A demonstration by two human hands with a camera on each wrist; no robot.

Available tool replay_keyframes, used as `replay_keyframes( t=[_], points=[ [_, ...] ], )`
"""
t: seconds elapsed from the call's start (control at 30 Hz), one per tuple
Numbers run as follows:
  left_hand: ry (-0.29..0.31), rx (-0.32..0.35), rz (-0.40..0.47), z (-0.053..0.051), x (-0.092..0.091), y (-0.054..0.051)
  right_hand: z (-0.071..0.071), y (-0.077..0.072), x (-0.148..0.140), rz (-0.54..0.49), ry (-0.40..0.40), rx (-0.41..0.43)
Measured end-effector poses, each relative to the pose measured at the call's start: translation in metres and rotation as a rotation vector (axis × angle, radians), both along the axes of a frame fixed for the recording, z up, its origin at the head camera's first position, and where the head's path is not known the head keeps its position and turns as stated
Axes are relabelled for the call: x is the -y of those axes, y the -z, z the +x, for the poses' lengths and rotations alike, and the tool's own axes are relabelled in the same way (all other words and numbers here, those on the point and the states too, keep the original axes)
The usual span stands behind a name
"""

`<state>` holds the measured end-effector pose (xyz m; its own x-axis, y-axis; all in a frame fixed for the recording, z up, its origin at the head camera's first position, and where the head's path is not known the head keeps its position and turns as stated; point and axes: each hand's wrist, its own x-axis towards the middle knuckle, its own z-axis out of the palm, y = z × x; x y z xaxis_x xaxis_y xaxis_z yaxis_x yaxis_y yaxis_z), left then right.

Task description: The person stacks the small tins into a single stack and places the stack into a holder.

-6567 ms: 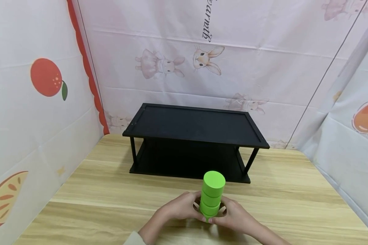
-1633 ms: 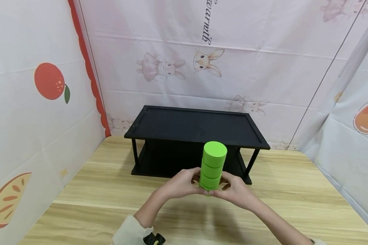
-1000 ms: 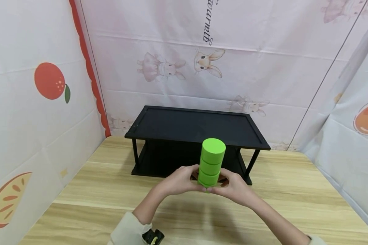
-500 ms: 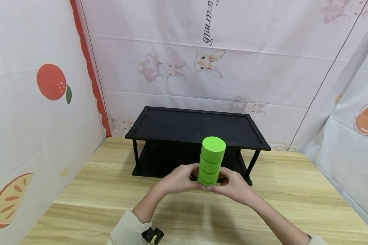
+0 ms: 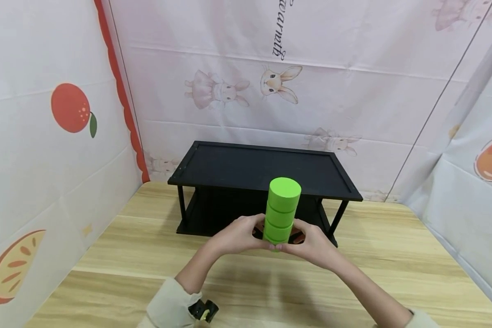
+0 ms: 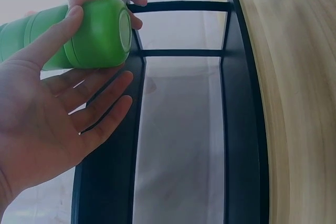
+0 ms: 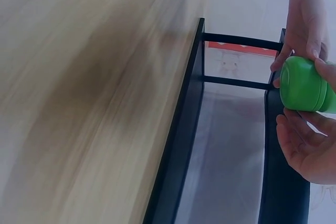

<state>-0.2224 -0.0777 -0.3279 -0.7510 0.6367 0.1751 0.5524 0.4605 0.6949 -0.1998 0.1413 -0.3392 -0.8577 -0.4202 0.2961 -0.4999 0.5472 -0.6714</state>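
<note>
A bright green cylindrical bottle with ring grooves round its body is held upright in the air, before the black two-tier rack. My left hand grips its lower part from the left, thumb in front and fingers behind. From the other side my right hand grips the same part, the two thumb tips meeting at the front. The left wrist view shows the round base of the bottle between both hands. In the right wrist view the bottle is partly covered by fingers.
The rack's black lower shelf lies between thin posts, partly behind the hands. Under everything is a wood-grain table. Printed cloth hangs behind, with more on both sides.
Over the last several seconds both hands have lifted the bottle off the front of the table and moved it forward toward the rack. In the last second it has risen slightly, grip unchanged.
</note>
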Motion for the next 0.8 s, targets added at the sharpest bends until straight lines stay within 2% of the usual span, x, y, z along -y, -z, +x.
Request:
replay_keyframes(
  t=[0.2, 0.5, 0.8],
  points=[
    [-0.004, 0.010, -0.003, -0.0009, 0.0012, -0.0032, -0.0017, -0.0025, 0.0014, 0.005, -0.008, -0.003],
    [-0.013, -0.010, -0.011, -0.0018, 0.0028, -0.0069, -0.0028, -0.0071, 0.0006, -0.003, -0.034, -0.013],
    [-0.019, 0.001, -0.007, 0.0004, 0.0018, -0.0089, -0.0024, -0.0093, -0.0002, -0.006, -0.030, -0.007]
  ],
)
